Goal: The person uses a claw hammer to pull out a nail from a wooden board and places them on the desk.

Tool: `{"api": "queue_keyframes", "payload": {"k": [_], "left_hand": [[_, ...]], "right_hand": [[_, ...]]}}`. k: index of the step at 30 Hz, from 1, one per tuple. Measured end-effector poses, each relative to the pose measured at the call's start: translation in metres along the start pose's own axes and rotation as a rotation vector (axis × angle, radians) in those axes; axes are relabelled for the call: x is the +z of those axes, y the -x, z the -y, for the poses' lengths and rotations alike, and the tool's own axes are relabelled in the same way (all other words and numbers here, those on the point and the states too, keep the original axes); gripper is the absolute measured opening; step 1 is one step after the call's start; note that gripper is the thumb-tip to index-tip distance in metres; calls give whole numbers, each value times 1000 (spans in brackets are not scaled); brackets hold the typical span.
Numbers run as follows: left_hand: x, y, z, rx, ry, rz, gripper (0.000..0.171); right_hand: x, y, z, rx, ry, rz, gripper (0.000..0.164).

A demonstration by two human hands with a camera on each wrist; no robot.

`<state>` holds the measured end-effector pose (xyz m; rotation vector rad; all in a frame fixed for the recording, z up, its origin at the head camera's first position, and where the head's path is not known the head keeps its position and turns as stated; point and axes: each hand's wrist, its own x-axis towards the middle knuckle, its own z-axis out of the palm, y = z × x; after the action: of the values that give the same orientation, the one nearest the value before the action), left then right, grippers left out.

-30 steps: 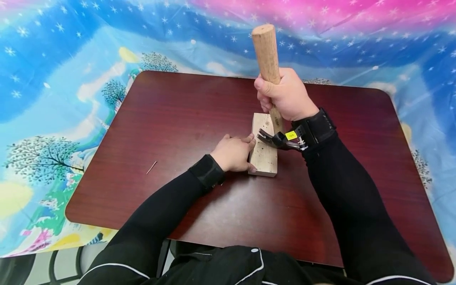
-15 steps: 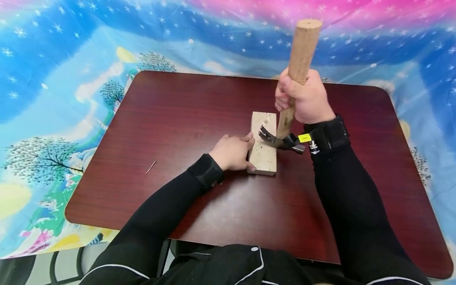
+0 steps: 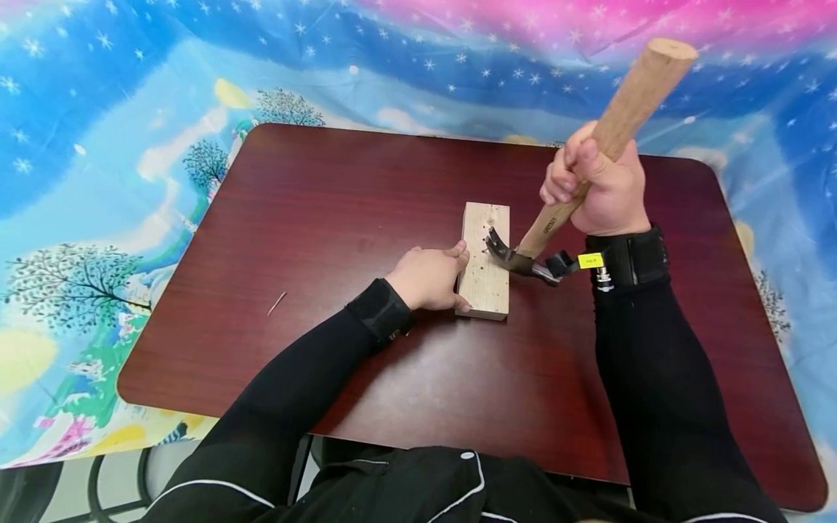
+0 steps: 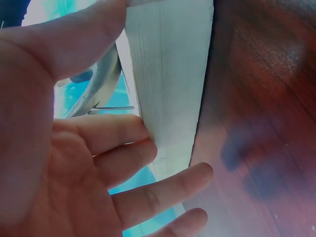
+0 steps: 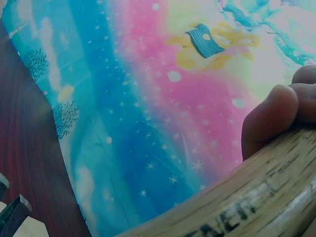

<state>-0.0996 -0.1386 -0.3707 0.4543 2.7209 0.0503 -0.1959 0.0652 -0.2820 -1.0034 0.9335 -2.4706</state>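
A claw hammer leans to the right, its wooden handle gripped by my right hand with curled fingers. Its dark claw head sits over the top of a pale wooden block. The left wrist view shows a thin nail sticking out of the block's top face beside the curved hammer head. My left hand presses the block's left side with fairly straight, spread fingers. In the right wrist view, the printed handle passes under my fingertips.
A loose nail lies on the dark red tabletop, left of the block. Small dark marks dot the block's top. A patterned cloth hangs behind the table, and a black wristband with a small device sits on each wrist.
My right hand has swung rightward, tipping the handle from nearly upright to a strong rightward slant. The hammer head rotated slightly at the block. My left hand and the block stayed in place.
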Motion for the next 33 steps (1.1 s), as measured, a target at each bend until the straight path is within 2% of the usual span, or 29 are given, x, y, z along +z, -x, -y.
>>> {"api": "queue_keyframes", "payload": {"k": [4, 7, 10, 14, 18, 25, 30, 33], "left_hand": [[-2, 1, 1, -1, -16, -13, 101], [-3, 2, 1, -10, -24, -20, 101], [-3, 3, 0, -7, -23, -15, 101], [-4, 3, -1, 7, -25, -11, 102], [-6, 4, 1, -6, -36, -16, 101], [-2, 7, 4, -13, 15, -3, 101], [4, 5, 3, 1, 36, 12, 101], [4, 4, 3, -5, 44, 10, 101]], "right_hand": [[-2, 3, 3, -44, -14, -14, 50], [-3, 3, 3, -47, -31, -12, 49], [-7, 7, 6, -46, -110, 11, 44], [-14, 20, 10, -104, -221, 35, 42], [-17, 26, 8, -155, -245, 33, 44], [-19, 29, 8, -156, -272, 16, 43], [-19, 37, 17, -228, -353, -21, 39], [-13, 34, 26, -259, -365, -23, 40]]}}
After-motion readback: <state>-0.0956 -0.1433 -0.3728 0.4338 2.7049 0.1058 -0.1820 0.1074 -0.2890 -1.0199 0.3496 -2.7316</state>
